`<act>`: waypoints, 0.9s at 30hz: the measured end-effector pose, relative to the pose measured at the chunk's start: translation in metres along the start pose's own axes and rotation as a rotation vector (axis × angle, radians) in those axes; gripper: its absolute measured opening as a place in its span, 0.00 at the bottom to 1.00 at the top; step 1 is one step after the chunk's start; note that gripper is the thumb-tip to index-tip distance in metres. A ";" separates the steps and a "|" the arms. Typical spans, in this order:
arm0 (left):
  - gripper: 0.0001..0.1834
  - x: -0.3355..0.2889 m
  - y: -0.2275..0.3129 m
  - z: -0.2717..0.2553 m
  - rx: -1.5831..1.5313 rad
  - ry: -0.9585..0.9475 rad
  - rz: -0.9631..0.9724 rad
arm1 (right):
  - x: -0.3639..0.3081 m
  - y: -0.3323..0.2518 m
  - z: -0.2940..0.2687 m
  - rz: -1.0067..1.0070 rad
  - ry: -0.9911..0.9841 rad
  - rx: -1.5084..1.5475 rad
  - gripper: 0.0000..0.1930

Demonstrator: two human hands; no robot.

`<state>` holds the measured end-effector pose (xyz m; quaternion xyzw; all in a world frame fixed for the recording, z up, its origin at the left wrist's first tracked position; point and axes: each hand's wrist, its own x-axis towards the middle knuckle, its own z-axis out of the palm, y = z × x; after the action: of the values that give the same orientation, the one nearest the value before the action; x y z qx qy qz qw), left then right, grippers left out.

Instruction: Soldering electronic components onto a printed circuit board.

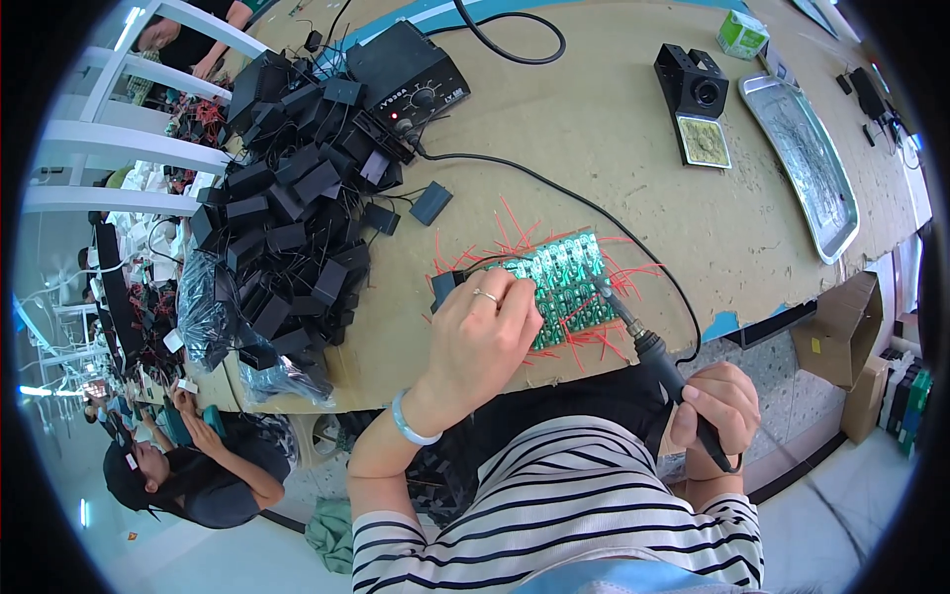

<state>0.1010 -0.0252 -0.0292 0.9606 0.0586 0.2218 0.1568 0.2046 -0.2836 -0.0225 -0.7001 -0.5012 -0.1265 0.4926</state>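
Note:
A green circuit board panel (pixel 566 265) with shiny pads lies on the table in front of me, thin red wires sticking out around its edges. My left hand (pixel 487 322) rests over its left part with the fingers pinched together; whatever is between the fingertips is hidden. Beside that hand is a small black box (pixel 444 287), and a thin black lead arcs above the knuckles toward the panel. In my right hand (pixel 722 404) I grip a soldering iron (pixel 661 364) by its black handle. The iron's tip reaches the panel's right part.
A big heap of black plastic boxes (pixel 287 218) with leads fills the left, next to a black soldering station (pixel 411 74). Its cord curves around the panel. Far right are a black iron stand (pixel 690 79) with a sponge and a metal tray (pixel 826 213). Another person (pixel 213 465) sits at left.

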 end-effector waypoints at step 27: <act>0.12 -0.065 -0.131 -0.118 0.633 0.539 -0.763 | -0.010 0.006 0.003 -0.019 0.060 -0.001 0.05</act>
<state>-0.0155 0.1193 0.0016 0.7809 0.5035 0.3584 -0.0906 0.2045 -0.2872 -0.0339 -0.6914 -0.4929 -0.1521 0.5059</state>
